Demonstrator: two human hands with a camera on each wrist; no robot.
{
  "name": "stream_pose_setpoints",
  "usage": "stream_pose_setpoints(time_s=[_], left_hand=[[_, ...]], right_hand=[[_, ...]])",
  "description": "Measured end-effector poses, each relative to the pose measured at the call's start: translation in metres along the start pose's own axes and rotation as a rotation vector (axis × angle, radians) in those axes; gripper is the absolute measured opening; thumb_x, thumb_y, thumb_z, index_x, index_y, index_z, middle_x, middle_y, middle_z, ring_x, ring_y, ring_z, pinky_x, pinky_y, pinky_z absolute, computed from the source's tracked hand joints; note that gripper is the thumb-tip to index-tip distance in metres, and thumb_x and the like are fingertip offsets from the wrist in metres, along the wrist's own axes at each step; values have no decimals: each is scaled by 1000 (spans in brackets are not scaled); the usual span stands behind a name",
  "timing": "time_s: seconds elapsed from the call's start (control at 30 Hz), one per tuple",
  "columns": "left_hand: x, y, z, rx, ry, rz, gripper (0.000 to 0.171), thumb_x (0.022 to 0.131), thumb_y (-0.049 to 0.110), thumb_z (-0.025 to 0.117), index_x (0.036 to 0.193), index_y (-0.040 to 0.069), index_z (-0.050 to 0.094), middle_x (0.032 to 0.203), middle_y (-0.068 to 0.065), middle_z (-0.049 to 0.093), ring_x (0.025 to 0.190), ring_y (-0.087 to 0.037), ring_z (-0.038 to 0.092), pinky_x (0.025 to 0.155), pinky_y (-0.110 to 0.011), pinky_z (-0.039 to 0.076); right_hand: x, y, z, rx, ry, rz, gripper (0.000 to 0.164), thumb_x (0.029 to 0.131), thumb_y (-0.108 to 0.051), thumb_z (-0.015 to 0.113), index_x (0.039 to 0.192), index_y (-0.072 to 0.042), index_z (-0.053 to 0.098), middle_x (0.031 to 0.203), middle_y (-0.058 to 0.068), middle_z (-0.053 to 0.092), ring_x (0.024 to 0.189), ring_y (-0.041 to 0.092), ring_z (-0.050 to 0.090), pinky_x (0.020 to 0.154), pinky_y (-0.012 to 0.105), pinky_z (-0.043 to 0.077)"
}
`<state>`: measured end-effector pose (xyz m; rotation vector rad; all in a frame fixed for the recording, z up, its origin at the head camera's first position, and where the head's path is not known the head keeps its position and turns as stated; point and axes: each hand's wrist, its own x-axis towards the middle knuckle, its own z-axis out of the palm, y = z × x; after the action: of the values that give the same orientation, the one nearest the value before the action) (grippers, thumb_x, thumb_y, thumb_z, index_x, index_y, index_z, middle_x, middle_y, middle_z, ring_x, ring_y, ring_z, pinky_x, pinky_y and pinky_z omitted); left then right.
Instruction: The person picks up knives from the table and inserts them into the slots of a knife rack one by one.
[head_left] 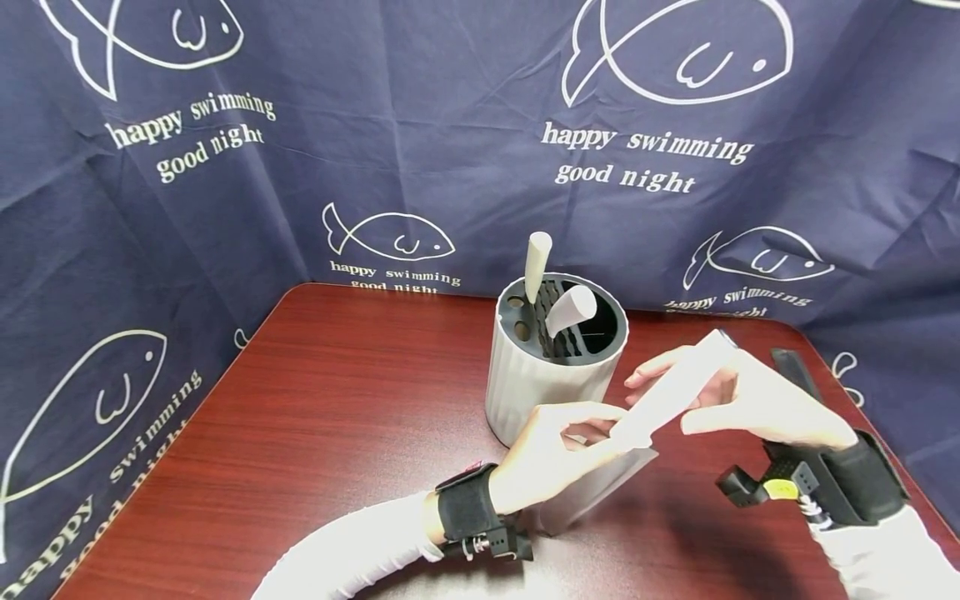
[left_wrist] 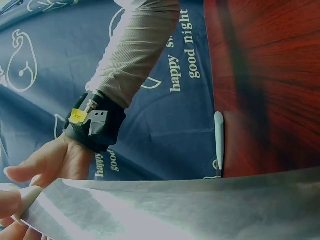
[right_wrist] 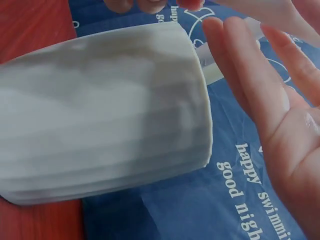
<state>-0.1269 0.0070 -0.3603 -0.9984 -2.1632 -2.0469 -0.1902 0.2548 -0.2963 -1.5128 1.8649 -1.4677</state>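
Navy cloth printed with white fish and lettering point(head_left: 465, 108) backs everything. In front: your glossy red-brown wooden table point(head_left: 360, 375). Near its far edge, about midway along, you have a white ribbed cylindrical knife holder point(head_left: 543, 400) with a dark grey slotted top, upright.

Broad silver-grey metal knife with a smooth white handle point(head_left: 675, 392): it's tilted over the near part of the table, toward you from the holder, handle up to the right, blade down to the left. Can't tell if the blade touches the table.

Your left hand point(head_left: 566, 450) pinches it where handle meets blade. Your right hand point(head_left: 738, 400) is at the handle's upper end, fingers straight, no grip; contact unclear.

A dark flat bar point(head_left: 795, 373) lies by the far right corner. Two white handles, one slim and upright point(head_left: 537, 265), one thick and leaning point(head_left: 573, 308), stick up from the holder.

To do this well: hold the left pinch firm, fingers clear of the cutting edge, wrap the right hand fully round the handle before easing the left, and point the blade away from both wrists.
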Motion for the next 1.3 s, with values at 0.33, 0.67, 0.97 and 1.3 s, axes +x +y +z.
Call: stream_pose_setpoints(time_s=[0.33,0.67,0.97,1.3], left_hand=[[-2,-4,0,-5,-9,-14,32,88,5,69,119,0,65,102,-19,71,84,1,66,74,-20,58],[-2,-6,-2,22,-7,39,32,87,3,70,119,0,65,100,-19,71,85,-4,68,74,-21,58],[-9,-5,-29,73,91,75,38,82,3,75,118,3,63,102,-17,71,88,-8,69,74,-26,59],[-23,-18,-73,150,189,108,34,83,1,73,115,4,65,104,-13,71,88,-18,69,72,-31,60]], right_hand=[[-5,6,10,-23,97,11,52,75,26,57,119,-1,65,117,12,67,106,17,63,84,24,55],[-6,5,13,-36,125,5,53,76,29,55,121,2,61,115,12,67,103,17,65,86,24,55],[-16,0,12,-61,210,97,51,78,27,57,121,1,60,115,9,68,105,16,65,86,23,55],[-25,-3,6,-111,307,97,46,78,29,56,115,4,63,111,10,70,104,13,65,83,19,54]])
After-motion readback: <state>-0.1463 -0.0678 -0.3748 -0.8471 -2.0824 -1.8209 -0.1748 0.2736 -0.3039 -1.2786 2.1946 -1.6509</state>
